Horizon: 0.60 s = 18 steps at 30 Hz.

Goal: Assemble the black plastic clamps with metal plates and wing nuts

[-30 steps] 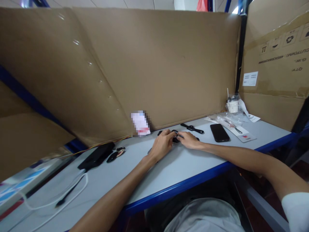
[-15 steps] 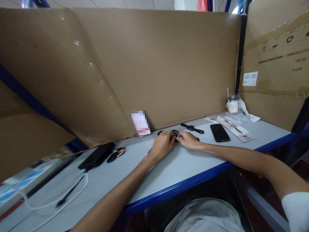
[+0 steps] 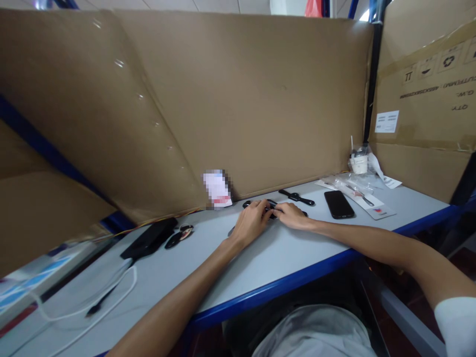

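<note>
My left hand (image 3: 254, 217) and my right hand (image 3: 292, 215) meet near the middle of the table. Their fingers are bent and closed on a dark, shiny object (image 3: 272, 204), mostly covered by the hands, so its kind is unclear. A black rounded end (image 3: 246, 204) pokes out beyond my left hand, and another dark tip shows past my right hand. Just behind my right hand lies a slim black tool (image 3: 296, 197) with two handles and a rounded middle. Something flat and grey peeks out beneath my left wrist.
A black phone (image 3: 338, 205) lies on the right of the table (image 3: 238, 277), beside a carded package (image 3: 375, 207) and a bagged cup (image 3: 359, 163). On the left are keys (image 3: 179, 237), a black box (image 3: 150, 240) and white cables (image 3: 132, 282). Cardboard (image 3: 260, 99) walls the back.
The fingers of my left hand have shifted slightly over the dark object, covering more of it. My right hand stays almost where it was, and the view has barely moved.
</note>
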Tool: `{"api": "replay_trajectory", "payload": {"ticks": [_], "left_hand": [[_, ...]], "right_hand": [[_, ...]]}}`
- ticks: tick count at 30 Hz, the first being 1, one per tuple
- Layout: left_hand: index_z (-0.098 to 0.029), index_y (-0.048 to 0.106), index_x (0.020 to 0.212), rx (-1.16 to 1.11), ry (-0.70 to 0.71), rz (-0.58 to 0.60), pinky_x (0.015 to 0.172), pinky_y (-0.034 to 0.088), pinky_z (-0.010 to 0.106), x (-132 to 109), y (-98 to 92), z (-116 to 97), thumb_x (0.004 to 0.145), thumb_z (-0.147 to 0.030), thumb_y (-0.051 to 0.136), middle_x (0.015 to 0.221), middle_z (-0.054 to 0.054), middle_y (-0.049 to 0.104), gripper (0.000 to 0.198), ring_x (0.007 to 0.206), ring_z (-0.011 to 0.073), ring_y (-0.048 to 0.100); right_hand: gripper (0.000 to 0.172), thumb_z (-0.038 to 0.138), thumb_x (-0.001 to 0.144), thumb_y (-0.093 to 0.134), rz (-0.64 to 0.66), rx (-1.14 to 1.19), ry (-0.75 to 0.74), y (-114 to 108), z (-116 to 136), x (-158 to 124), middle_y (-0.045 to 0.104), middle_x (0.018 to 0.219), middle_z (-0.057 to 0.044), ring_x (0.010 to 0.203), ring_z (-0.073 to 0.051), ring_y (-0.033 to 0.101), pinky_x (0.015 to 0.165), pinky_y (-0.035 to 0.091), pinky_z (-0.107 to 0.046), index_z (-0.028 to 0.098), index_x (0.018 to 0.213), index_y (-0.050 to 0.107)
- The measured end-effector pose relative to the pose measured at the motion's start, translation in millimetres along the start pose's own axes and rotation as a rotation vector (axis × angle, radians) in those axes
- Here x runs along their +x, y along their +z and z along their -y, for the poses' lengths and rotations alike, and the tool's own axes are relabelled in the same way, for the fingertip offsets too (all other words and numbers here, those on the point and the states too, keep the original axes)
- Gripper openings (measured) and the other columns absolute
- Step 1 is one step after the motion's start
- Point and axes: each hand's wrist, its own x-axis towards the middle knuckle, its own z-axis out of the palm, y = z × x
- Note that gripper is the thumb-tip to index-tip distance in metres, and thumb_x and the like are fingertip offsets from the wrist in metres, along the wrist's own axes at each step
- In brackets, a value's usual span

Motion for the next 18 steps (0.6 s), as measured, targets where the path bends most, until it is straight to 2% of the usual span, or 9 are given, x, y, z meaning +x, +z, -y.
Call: {"api": "replay_trajectory", "payload": {"ticks": [5, 8, 12, 15, 18], "left_hand": [[-0.019, 0.062, 0.099, -0.039, -0.016, 0.007, 0.07, 0.044, 0.03, 0.8, 0.7, 0.6, 0.097, -0.03, 0.05, 0.091, 0.006, 0.067, 0.015, 0.08, 0.0204, 0.062], [-0.02, 0.061, 0.098, -0.048, 0.025, 0.01, 0.075, 0.047, 0.031, 0.1, -1.3, -2.2, 0.095, -0.023, 0.048, 0.097, 0.007, 0.065, 0.014, 0.087, 0.0211, 0.062], [-0.021, 0.059, 0.106, -0.065, 0.081, 0.014, 0.084, 0.049, 0.034, -0.9, -2.3, -5.6, 0.09, -0.011, 0.042, 0.106, 0.008, 0.062, 0.026, 0.099, 0.022, 0.06], [-0.021, 0.055, 0.116, -0.065, 0.049, -0.02, 0.089, 0.05, 0.037, -0.9, -2.0, -5.5, 0.092, -0.017, 0.047, 0.112, 0.009, 0.062, 0.025, 0.105, 0.0241, 0.059], [-0.019, 0.056, 0.111, 0.013, 0.045, -0.031, 0.093, 0.048, 0.04, 0.0, -2.4, -3.3, 0.096, -0.025, 0.048, 0.114, 0.012, 0.063, 0.018, 0.11, 0.0275, 0.058]], "right_hand": [[0.03, 0.032, 0.101, 0.047, 0.012, 0.0, -0.002, -1.2, 1.6, -1.8, 0.075, 0.11, -0.008, 0.104, -0.023, 0.067, 0.075, 0.041, -0.026, 0.02, 0.109, 0.074], [0.029, 0.033, 0.101, 0.049, 0.012, 0.008, 0.008, -1.3, 1.9, -1.7, 0.075, 0.109, -0.008, 0.102, -0.024, 0.067, 0.074, 0.041, -0.026, 0.02, 0.11, 0.074], [0.028, 0.032, 0.101, 0.05, 0.008, 0.009, 0.014, 0.0, 0.2, 0.5, 0.075, 0.107, -0.01, 0.1, -0.024, 0.067, 0.071, 0.04, -0.026, 0.019, 0.109, 0.074], [0.028, 0.032, 0.101, 0.05, 0.004, 0.019, 0.007, 0.3, -0.6, 1.3, 0.075, 0.106, -0.01, 0.099, -0.024, 0.067, 0.07, 0.039, -0.026, 0.019, 0.107, 0.074], [0.028, 0.032, 0.101, 0.05, 0.003, 0.012, 0.003, -0.2, -0.1, 0.5, 0.075, 0.104, -0.009, 0.098, -0.024, 0.067, 0.069, 0.038, -0.026, 0.019, 0.105, 0.074]]}}
